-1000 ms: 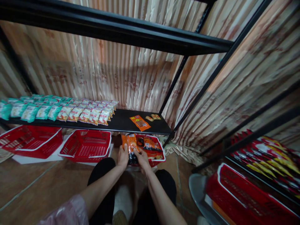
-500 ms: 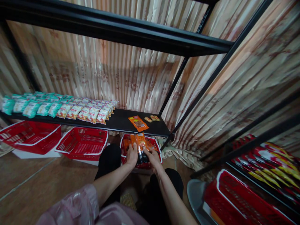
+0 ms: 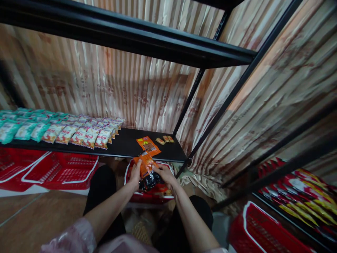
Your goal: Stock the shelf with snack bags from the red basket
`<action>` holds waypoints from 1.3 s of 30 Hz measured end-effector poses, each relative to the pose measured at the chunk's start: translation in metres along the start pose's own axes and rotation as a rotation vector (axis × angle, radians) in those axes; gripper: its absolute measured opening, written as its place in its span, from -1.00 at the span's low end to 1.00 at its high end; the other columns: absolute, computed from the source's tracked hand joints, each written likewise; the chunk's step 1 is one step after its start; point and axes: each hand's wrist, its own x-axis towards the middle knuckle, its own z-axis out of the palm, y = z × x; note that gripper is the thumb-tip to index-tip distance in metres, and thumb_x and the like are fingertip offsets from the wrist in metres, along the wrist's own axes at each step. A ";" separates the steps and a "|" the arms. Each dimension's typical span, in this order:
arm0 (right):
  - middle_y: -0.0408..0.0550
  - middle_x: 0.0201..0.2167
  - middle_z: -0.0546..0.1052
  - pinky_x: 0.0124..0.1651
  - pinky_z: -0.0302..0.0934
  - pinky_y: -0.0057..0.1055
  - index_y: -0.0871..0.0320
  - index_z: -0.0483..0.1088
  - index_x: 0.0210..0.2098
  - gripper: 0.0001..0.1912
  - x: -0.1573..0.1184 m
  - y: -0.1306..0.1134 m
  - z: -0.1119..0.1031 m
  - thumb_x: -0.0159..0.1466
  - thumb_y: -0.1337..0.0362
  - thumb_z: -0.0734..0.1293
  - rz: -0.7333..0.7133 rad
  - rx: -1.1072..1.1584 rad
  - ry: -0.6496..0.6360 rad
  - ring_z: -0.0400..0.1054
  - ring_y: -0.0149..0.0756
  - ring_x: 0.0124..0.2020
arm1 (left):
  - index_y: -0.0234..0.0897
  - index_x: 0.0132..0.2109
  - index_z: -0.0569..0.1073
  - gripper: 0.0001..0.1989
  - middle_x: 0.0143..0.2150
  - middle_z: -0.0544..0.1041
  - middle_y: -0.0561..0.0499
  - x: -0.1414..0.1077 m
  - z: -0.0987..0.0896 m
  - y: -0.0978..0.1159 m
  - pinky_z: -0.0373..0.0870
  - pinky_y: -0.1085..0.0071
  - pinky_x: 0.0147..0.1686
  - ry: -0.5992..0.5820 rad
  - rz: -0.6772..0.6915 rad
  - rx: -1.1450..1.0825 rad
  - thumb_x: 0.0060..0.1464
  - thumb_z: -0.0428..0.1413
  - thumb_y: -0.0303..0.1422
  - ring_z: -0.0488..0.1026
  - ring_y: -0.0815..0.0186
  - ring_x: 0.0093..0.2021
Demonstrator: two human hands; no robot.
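Observation:
Orange and black snack packets (image 3: 147, 168) are between my two hands, above a red basket (image 3: 168, 168) below the shelf's front edge. My left hand (image 3: 135, 175) grips their left side, and my right hand (image 3: 164, 175) closes on the right side. The upper end of the packets is near an orange packet (image 3: 149, 146) lying on the black shelf (image 3: 123, 140). Beside that one, toward the right, are several small tan packets (image 3: 165, 140). How many packets I hold is hard to tell.
Rows of white-orange bags (image 3: 88, 136) and teal bags (image 3: 24, 130) fill the shelf's left part. Red baskets (image 3: 65, 172) stand below. A black upper shelf beam (image 3: 126, 33) crosses overhead. At right are another red basket (image 3: 260, 225), a dark post and red-yellow packets (image 3: 302, 189).
The view has shifted, so the shelf and bags appear farther left and lower. Both hands have lifted the packets slightly from the basket toward the shelf edge.

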 end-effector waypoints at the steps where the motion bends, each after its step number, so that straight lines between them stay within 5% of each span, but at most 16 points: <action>1: -0.08 -0.46 0.56 -0.25 0.24 -0.31 0.19 0.48 -0.32 -0.48 0.003 -0.001 -0.005 -0.14 -0.08 0.43 0.020 0.004 -0.027 0.42 -0.22 -0.40 | -0.26 -0.10 0.37 -0.59 -0.17 0.53 -0.12 0.005 0.002 0.001 0.43 0.37 -0.31 -0.010 -0.023 -0.051 0.02 0.05 -0.06 0.51 0.27 -0.26; 11: -0.12 -0.48 0.55 -0.28 0.24 -0.38 0.18 0.49 -0.34 -0.56 0.041 0.007 -0.035 -0.14 0.03 0.48 0.085 0.032 -0.054 0.40 -0.31 -0.44 | -0.29 -0.22 0.40 -0.74 -0.34 0.55 -0.05 0.031 0.000 0.002 0.44 0.42 -0.38 0.025 -0.174 -0.174 -0.05 0.18 -0.24 0.50 0.35 -0.42; 20: -0.10 -0.37 0.53 -0.33 0.17 -0.48 0.17 0.47 -0.29 -0.53 0.103 0.016 -0.021 -0.09 -0.01 0.44 0.024 0.070 0.079 0.36 -0.36 -0.37 | -0.25 -0.23 0.38 -0.85 -0.40 0.52 0.06 0.071 -0.008 0.026 0.43 0.50 -0.42 0.236 -0.156 -0.260 0.01 0.14 -0.35 0.48 0.44 -0.47; 26: -0.14 -0.37 0.53 -0.38 0.15 -0.50 0.13 0.46 -0.25 -0.54 0.107 0.013 -0.004 -0.09 0.02 0.46 0.156 0.083 -0.094 0.36 -0.41 -0.42 | -0.31 -0.28 0.39 -0.88 -0.44 0.53 0.02 0.094 -0.011 0.033 0.42 0.49 -0.50 0.251 -0.159 -0.253 0.01 0.14 -0.37 0.47 0.41 -0.54; 32: -0.18 -0.49 0.51 -0.45 0.13 -0.52 0.17 0.46 -0.34 -0.54 0.109 0.021 0.019 -0.11 -0.03 0.45 0.215 0.183 -0.124 0.31 -0.47 -0.55 | -0.32 -0.29 0.39 -0.90 -0.45 0.54 -0.01 0.103 -0.012 0.035 0.47 0.36 -0.40 0.206 -0.169 -0.243 0.02 0.12 -0.38 0.50 0.33 -0.50; 39: -0.11 -0.47 0.54 -0.35 0.20 -0.45 0.21 0.47 -0.36 -0.54 0.115 0.028 0.022 -0.12 -0.01 0.45 0.148 0.243 -0.059 0.37 -0.38 -0.49 | -0.31 -0.27 0.41 -0.82 -0.41 0.54 0.00 0.103 -0.024 0.030 0.42 0.48 -0.46 0.236 -0.160 -0.184 -0.04 0.18 -0.33 0.48 0.39 -0.51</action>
